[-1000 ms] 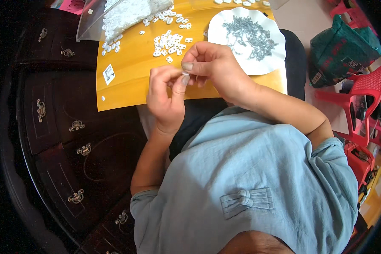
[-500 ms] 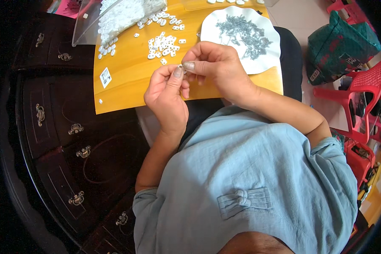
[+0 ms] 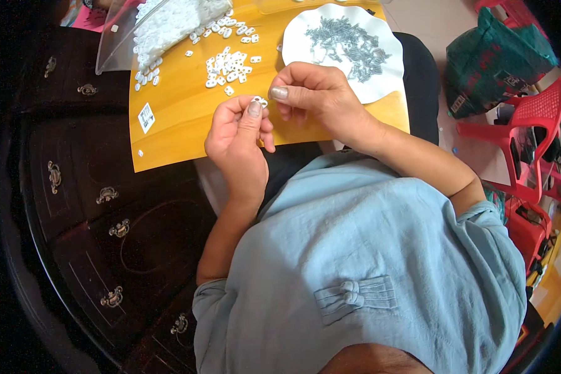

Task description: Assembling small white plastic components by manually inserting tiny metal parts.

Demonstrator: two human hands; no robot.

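My left hand and my right hand meet above the near edge of a yellow board on my lap. Together they pinch a small white plastic piece between thumbs and forefingers. Just beyond my hands lies a loose cluster of small white pieces on the board. A white plate with a pile of small grey metal parts sits on the board past my right hand. A clear plastic bag of white pieces lies at the board's far left.
A dark wooden cabinet with brass handles stands close on my left. Red plastic chairs and a dark green bag are on the floor to my right.
Both hands stay together on the small white piece, with only slight finger movement. The view has shifted a little, so the board and hands sit slightly lower in the picture.
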